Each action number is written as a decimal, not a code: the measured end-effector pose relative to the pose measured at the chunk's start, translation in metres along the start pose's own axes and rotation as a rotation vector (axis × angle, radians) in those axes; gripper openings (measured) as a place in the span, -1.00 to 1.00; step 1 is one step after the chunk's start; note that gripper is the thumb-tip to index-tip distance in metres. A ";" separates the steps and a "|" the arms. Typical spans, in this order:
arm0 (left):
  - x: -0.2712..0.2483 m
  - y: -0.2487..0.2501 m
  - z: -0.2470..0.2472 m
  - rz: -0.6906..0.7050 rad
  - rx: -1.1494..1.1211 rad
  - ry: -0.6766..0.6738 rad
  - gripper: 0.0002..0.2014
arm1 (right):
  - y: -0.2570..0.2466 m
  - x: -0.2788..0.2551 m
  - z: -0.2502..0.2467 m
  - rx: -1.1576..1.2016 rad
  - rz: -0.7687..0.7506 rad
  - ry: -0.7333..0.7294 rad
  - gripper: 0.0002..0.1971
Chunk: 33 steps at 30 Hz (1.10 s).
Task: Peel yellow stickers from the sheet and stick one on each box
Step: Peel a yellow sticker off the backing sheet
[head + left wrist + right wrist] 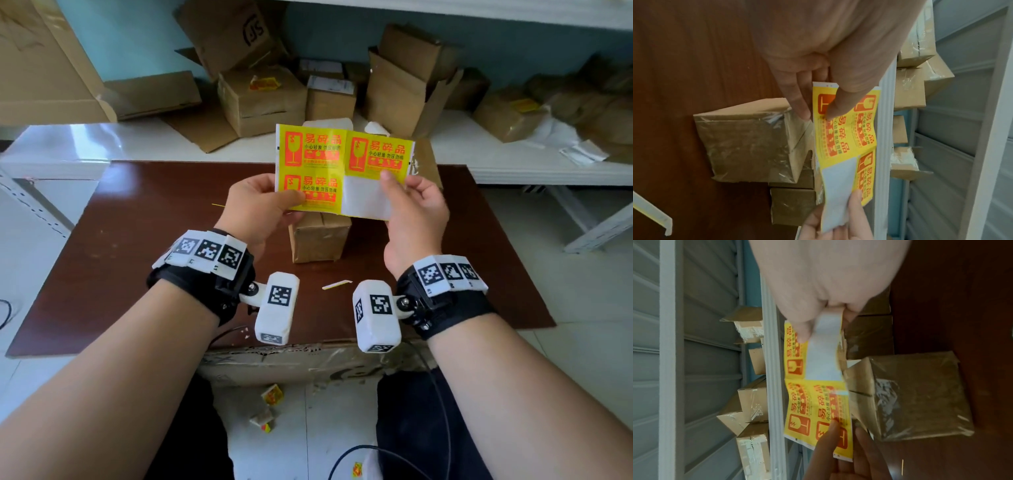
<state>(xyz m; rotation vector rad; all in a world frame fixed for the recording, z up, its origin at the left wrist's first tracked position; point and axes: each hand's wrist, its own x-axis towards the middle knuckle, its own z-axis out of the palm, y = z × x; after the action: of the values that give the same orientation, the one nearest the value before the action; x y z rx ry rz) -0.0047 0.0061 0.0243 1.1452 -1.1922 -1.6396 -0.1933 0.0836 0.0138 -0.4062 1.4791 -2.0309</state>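
A dark brown surface lies on a pale tiled floor, with a blue wall behind a white shelf.

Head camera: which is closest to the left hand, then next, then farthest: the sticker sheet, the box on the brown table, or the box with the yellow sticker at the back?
1. Sticker sheet, pinched by the left hand.
2. Box on the brown table, just right, below the sheet.
3. Box with the yellow sticker, far back.

Brown table with a box on it, white shelf beyond.
The table carries one taped box at its middle and a small white strip nearer. The far shelf holds a heap of cardboard boxes, some open, and what may be crumpled white wrapping at right.
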 end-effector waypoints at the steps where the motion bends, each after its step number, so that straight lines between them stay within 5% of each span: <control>1: 0.002 0.000 0.002 -0.010 0.010 0.000 -0.87 | -0.002 0.002 -0.003 -0.017 -0.029 0.022 -0.71; 9: 0.004 0.003 0.010 -0.010 -0.020 -0.030 -0.94 | -0.013 0.007 -0.012 0.022 -0.006 0.112 -0.81; 14: -0.002 0.006 0.017 0.016 -0.149 -0.029 -0.83 | -0.027 -0.001 -0.010 0.295 0.223 -0.067 -0.61; 20: -0.012 0.003 0.025 0.016 -0.232 -0.054 -0.94 | -0.037 -0.034 -0.015 0.408 0.432 -0.231 -0.62; 30: -0.019 -0.009 0.042 0.105 -0.358 0.029 -0.80 | -0.015 -0.045 0.002 0.088 0.229 -0.277 -0.98; 33: -0.014 -0.009 0.043 0.117 -0.369 0.068 -0.82 | -0.009 -0.033 0.005 -0.027 0.160 -0.266 -0.92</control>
<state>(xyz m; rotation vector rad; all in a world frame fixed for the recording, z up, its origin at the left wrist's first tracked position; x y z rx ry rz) -0.0422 0.0324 0.0254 0.8736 -0.8507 -1.6329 -0.1671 0.1016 0.0268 -0.5295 1.3327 -1.7580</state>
